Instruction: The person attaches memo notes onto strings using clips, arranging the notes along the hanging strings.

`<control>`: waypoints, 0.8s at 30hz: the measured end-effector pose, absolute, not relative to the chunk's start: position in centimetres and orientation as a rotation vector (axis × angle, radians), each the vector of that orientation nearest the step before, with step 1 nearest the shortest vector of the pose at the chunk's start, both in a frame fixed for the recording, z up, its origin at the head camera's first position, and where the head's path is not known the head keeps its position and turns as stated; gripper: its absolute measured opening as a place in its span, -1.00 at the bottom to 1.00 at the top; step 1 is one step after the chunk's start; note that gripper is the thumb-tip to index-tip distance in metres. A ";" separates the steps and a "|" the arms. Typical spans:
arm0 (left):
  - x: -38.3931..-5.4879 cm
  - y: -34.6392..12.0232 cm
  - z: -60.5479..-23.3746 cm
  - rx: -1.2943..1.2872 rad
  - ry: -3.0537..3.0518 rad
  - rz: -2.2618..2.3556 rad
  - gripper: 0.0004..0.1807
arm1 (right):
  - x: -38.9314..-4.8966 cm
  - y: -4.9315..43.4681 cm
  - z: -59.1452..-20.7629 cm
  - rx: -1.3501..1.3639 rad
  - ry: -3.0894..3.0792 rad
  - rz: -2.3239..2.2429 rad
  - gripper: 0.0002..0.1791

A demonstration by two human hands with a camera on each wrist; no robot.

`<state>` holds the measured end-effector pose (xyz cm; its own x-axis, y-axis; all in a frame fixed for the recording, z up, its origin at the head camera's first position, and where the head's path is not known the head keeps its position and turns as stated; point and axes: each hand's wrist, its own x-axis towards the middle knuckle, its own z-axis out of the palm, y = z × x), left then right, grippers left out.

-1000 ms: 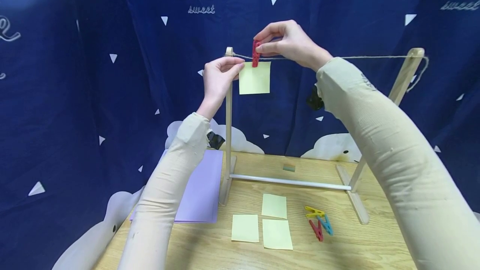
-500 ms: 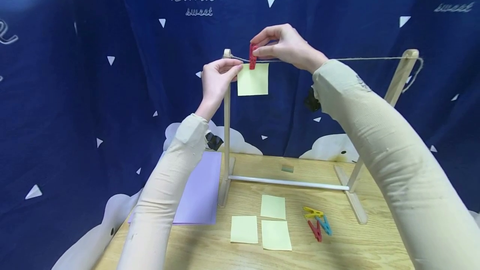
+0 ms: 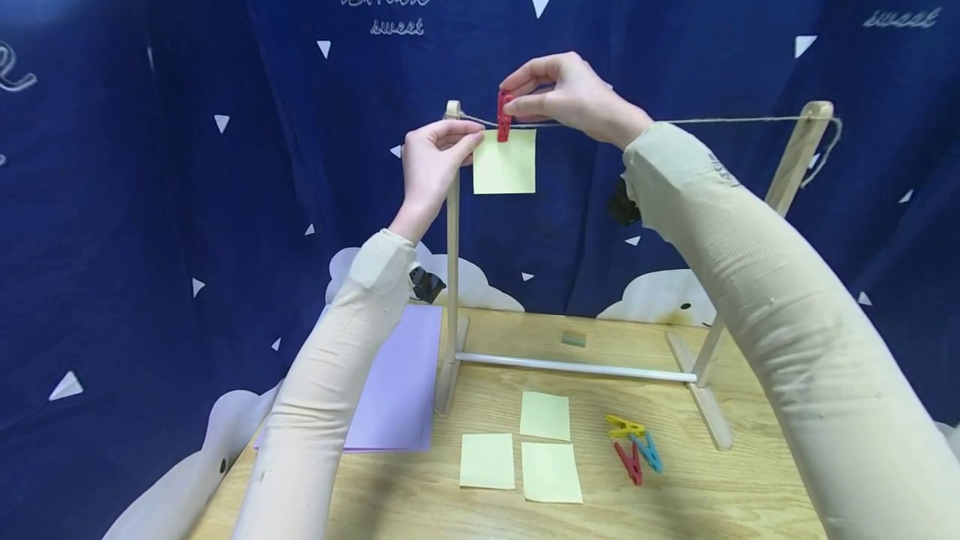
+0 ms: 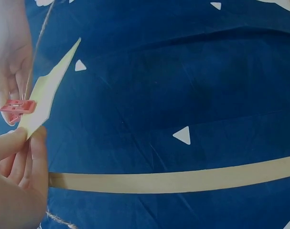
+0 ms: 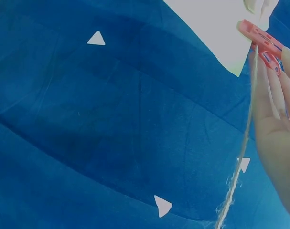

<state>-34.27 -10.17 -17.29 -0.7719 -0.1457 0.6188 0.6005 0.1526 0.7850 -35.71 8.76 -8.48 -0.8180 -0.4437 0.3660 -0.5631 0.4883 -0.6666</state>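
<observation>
A pale yellow paper square (image 3: 506,165) hangs at the string (image 3: 727,120) near the left post of a wooden frame. My left hand (image 3: 435,165) pinches its upper left corner between thumb and fingers. With thumb and fingertips my right hand (image 3: 573,98) grips a red clothespin (image 3: 503,117), whose lower end sits over the paper's top edge. In the left wrist view the clothespin (image 4: 16,106) crosses the string and touches the paper (image 4: 47,93). The right wrist view shows the clothespin (image 5: 262,37) by the string, its jaws partly hidden by the paper.
On the wooden table lie several loose paper squares (image 3: 551,472). Yellow (image 3: 625,426), red (image 3: 628,463) and blue (image 3: 648,452) clothespins lie to their right. Purple sheets (image 3: 393,382) are at the left. The frame's white crossbar (image 3: 577,367) spans its wooden feet; a blue curtain hangs behind.
The whole scene has shifted slightly down and left in the head view. Both hands keep their hold on the paper and the clothespin, with little other visible difference.
</observation>
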 end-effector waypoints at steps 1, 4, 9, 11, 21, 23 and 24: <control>-34.3 -10.2 -17.3 -0.434 -1.856 -1.677 -0.80 | -35.7 8.8 -8.5 0.876 -2.583 1.243 -0.55; -34.2 -10.1 -17.3 -0.433 -1.846 -1.681 -0.80 | -35.7 8.7 -8.5 0.871 -2.583 1.251 -0.55; -34.0 -10.1 -17.5 -0.437 -1.840 -1.661 -0.80 | -35.7 8.7 -8.5 0.873 -2.589 1.250 -0.56; -33.9 -10.1 -17.6 -0.443 -1.831 -1.660 -0.80 | -35.7 8.7 -8.5 0.871 -2.591 1.245 -0.56; -33.4 -10.5 -18.4 -0.492 -1.779 -1.630 -0.76 | -35.4 8.9 -8.5 0.860 -2.597 1.145 -0.52; -33.4 -10.6 -18.6 -0.486 -1.781 -1.622 -0.76 | -35.4 9.1 -8.5 0.864 -2.591 1.136 -0.52; -33.3 -10.6 -18.8 -0.481 -1.783 -1.623 -0.77 | -35.4 9.2 -8.5 0.865 -2.587 1.130 -0.51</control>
<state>-33.32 -10.61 -18.77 -0.7077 -0.1646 0.6870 0.6686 0.1582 0.7266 -35.39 9.22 -8.55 -0.8121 -0.4368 0.3869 -0.5807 0.5398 -0.6094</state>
